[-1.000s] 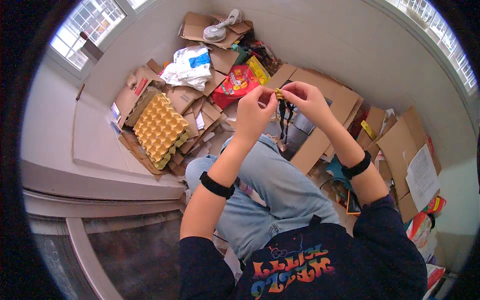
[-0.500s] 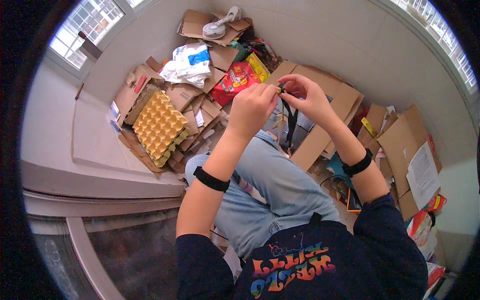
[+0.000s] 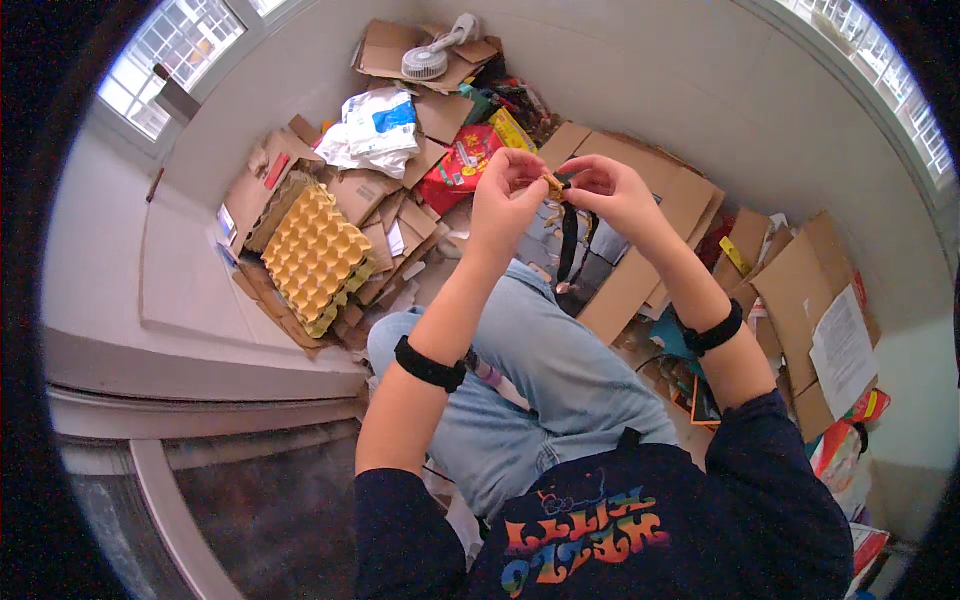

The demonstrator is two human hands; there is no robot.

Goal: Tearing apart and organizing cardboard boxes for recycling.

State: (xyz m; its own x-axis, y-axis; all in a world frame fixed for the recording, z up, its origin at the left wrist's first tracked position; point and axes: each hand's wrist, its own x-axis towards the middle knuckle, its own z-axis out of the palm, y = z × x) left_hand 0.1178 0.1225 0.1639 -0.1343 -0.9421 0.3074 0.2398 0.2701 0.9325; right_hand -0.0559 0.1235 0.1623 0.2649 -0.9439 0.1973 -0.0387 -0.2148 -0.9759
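Observation:
My left hand (image 3: 503,203) and my right hand (image 3: 610,192) are raised together in front of me, over my knees. Between their fingertips they pinch a small tan object (image 3: 553,182). A black strap (image 3: 568,243) hangs down from it, toward my jeans. Both wrists wear black bands. What exactly the small object is I cannot make out.
Flattened cardboard boxes (image 3: 660,215) cover the floor ahead and to the right. A stack of yellow egg trays (image 3: 313,252) lies at left, with a white plastic bag (image 3: 372,130), a red packet (image 3: 463,166) and a small white fan (image 3: 428,62) beyond. A white ledge (image 3: 150,290) runs along the left.
Both hands have stayed together and shifted slightly; the black strap now hangs longer and straighter below the fingers than a second ago.

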